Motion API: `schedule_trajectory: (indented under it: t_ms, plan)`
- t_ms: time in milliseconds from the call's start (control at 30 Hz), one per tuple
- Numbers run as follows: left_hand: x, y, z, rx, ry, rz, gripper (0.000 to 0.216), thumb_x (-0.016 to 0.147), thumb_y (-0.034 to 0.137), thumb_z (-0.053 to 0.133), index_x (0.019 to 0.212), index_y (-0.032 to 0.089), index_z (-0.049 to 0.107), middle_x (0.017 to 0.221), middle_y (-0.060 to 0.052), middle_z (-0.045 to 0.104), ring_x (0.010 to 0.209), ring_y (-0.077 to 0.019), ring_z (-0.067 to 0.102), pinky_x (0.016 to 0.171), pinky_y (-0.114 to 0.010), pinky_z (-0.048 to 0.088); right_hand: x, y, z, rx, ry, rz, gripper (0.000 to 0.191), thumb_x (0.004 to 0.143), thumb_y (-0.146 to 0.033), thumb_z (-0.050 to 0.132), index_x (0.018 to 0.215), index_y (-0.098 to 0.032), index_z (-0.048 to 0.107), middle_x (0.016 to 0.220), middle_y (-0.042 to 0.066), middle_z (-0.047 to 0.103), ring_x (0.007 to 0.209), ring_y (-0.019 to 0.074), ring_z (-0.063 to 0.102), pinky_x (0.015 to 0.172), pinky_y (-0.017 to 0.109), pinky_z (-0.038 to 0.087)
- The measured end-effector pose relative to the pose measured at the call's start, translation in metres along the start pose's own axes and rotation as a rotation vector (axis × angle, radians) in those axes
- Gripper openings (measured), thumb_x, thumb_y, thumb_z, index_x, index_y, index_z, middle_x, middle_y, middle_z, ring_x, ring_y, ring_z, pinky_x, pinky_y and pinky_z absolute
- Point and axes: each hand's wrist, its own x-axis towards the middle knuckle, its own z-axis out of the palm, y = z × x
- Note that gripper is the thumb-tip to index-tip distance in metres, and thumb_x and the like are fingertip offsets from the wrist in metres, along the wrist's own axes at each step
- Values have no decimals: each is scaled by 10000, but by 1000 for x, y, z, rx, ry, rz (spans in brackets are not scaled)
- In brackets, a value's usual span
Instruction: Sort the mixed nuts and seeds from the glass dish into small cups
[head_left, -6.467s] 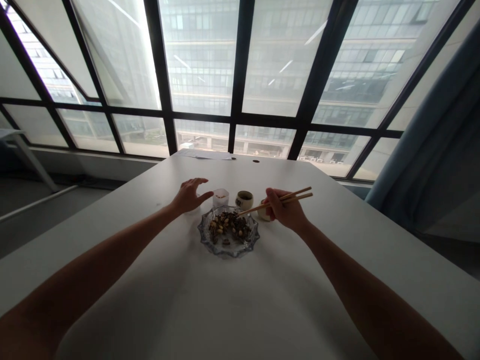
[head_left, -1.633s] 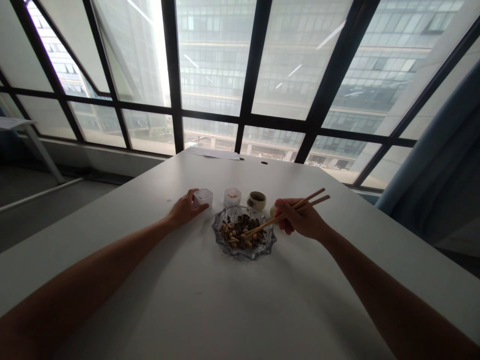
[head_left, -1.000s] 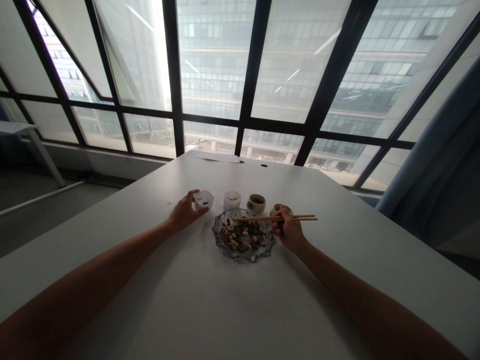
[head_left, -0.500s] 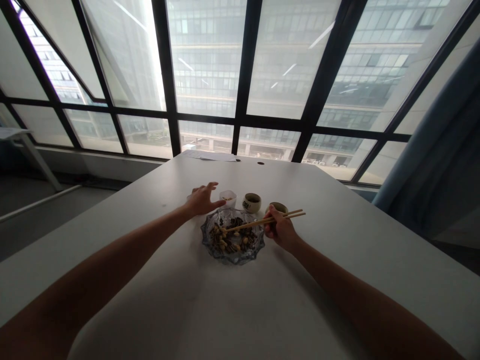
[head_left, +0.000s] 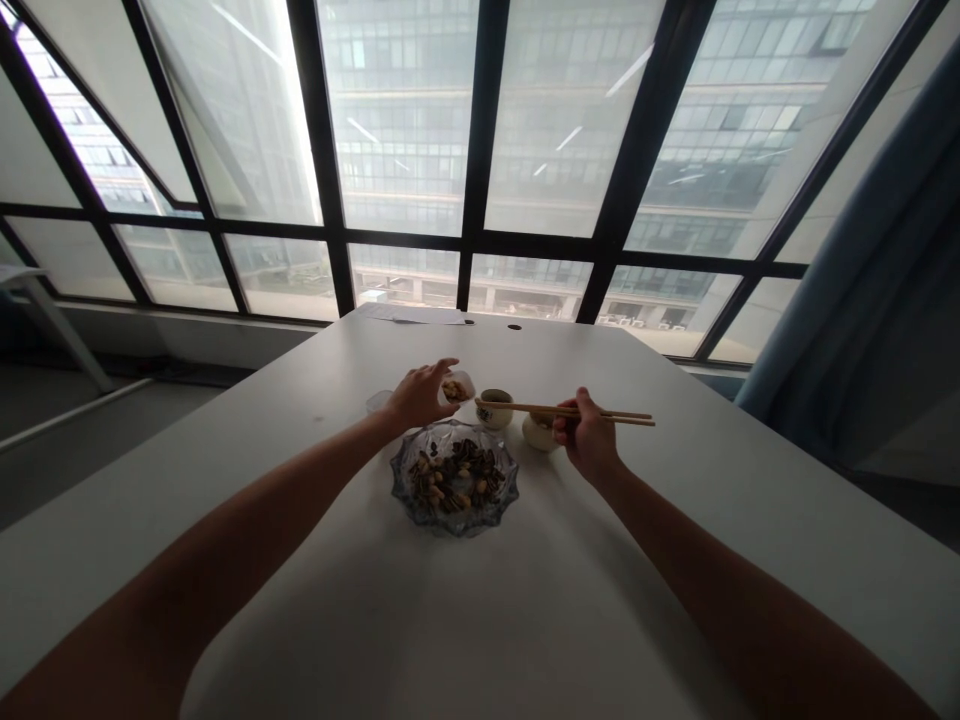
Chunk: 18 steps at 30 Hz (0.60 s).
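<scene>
On the white table (head_left: 480, 620), nearest to us between the two forearms (head_left: 285, 510), lies the bowl (head_left: 451, 521), with dark seeds (head_left: 487, 468) and paler nuts (head_left: 435, 494) mixed in it, on the near side of both hands. Just beyond its right edge, we see the right hand (head_left: 589, 436) pinched closed around the chopsticks (head_left: 544, 408), which lie nearly level, their tips pointing left towards the cup (head_left: 467, 381); whether the tips grip anything we cannot tell. The left hand (head_left: 418, 396) spans that cup, thumb and fingers on opposite sides, parted just enough to hold it, and its mouth tilts towards us, showing pieces (head_left: 454, 391) inside. Behind the chopsticks stand two jars (head_left: 491, 418); a second cup (head_left: 378, 400) is partly hidden by the left hand. Farther off we see paper (head_left: 412, 314), then the windows (head_left: 405, 120).
</scene>
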Motion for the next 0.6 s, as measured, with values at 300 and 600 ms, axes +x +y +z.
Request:
schedule_trajectory:
  t_ms: [300,600]
  plan:
    - [-7,17,-6,-22,18,25,755,725,384,741,1386,201,425,1259,-126,690,1176,-318,643,1038,-474,454,-9,-18,11,-49,33,-214,569,769,-774,584,657,-218,546,425,-12,555,304,118,469,311,247,383]
    - [19,-4,-1,-26,-277,-377,891,664,543,756,1399,172,413,1224,-198,692,1060,-330,699,880,-407,533,17,-74,-20,-159,108,-322,545,824,-705,583,587,-215,543,388,6,549,285,120,462,277,234,340]
